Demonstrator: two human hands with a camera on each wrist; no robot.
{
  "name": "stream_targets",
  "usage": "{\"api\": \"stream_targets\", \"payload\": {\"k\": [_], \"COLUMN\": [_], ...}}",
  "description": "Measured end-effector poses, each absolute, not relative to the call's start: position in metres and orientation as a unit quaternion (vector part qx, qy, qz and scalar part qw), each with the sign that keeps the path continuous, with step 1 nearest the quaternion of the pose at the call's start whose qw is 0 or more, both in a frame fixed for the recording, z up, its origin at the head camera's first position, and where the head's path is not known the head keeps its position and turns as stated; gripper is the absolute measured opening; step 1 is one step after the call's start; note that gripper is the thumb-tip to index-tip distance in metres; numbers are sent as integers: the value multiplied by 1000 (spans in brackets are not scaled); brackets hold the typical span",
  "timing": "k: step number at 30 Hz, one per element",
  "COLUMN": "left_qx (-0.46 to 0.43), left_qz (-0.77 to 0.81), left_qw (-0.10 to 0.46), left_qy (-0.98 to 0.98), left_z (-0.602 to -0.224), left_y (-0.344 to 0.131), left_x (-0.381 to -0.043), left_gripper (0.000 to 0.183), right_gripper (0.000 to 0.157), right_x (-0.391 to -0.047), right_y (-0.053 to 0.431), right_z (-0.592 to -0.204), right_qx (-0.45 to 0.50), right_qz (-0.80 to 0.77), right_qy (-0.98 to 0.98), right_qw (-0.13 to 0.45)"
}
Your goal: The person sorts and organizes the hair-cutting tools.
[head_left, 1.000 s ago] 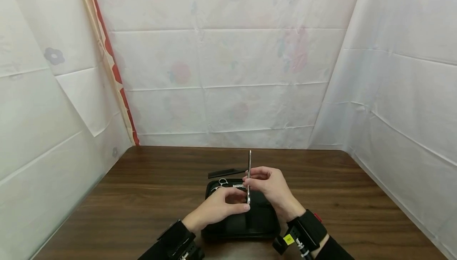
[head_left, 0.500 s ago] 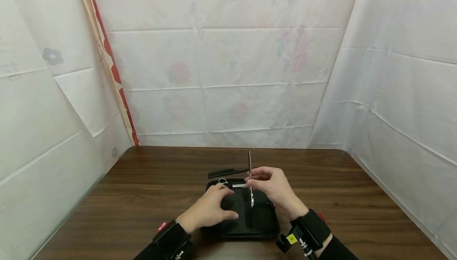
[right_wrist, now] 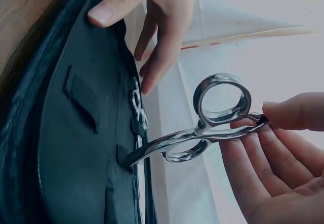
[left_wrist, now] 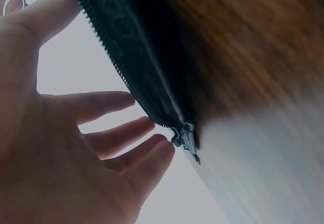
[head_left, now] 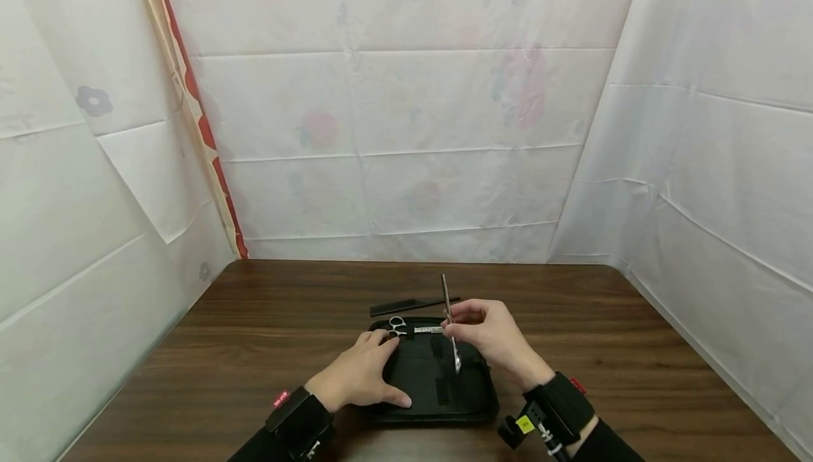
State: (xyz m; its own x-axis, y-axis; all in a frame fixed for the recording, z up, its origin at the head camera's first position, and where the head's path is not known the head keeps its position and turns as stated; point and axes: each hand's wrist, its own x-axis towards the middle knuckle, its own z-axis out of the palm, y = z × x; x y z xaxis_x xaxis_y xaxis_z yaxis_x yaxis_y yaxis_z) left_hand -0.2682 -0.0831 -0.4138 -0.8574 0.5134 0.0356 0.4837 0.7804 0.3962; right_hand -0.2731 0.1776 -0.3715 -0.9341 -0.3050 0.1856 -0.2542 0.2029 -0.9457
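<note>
My right hand [head_left: 494, 338] pinches a pair of shiny metal scissors [right_wrist: 174, 142] between thumb and fingers, above the black zip case [head_left: 422, 377]. The finger loops [right_wrist: 223, 117] point down toward the case, and in the head view the scissors show edge-on, slightly tilted, with the slim end up. My left hand [head_left: 358, 377] lies spread at the case's left side, its thumb over the edge; in the left wrist view its fingers [left_wrist: 114, 135] extend along the zipped rim. A second pair of scissors [head_left: 396, 324] lies in the far part of the case.
A black comb [head_left: 400, 306] lies on the wooden table [head_left: 267, 328] just beyond the case. Elastic loops [right_wrist: 81, 95] sit on the case's lining. White sheets [head_left: 406, 102] hang behind and on both sides.
The left hand has let go of the scissors and moved left to the case's edge. The right hand has shifted slightly right with the scissors, which now tilt more.
</note>
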Motion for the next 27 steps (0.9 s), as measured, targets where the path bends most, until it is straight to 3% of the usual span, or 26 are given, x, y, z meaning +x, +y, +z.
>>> {"api": "stream_targets", "payload": {"k": [27], "left_qx": [249], "left_qz": [136], "left_qw": [54], "left_qy": [957], "left_z": [-417], "left_y": [-82], "left_x": [-270], "left_gripper": [96], "right_gripper": [27], "right_x": [-282], "right_y": [192], "right_z": [-371], "right_qx": [-210], "right_qz": [-489], "right_qy": [846], "right_qw": [33]}}
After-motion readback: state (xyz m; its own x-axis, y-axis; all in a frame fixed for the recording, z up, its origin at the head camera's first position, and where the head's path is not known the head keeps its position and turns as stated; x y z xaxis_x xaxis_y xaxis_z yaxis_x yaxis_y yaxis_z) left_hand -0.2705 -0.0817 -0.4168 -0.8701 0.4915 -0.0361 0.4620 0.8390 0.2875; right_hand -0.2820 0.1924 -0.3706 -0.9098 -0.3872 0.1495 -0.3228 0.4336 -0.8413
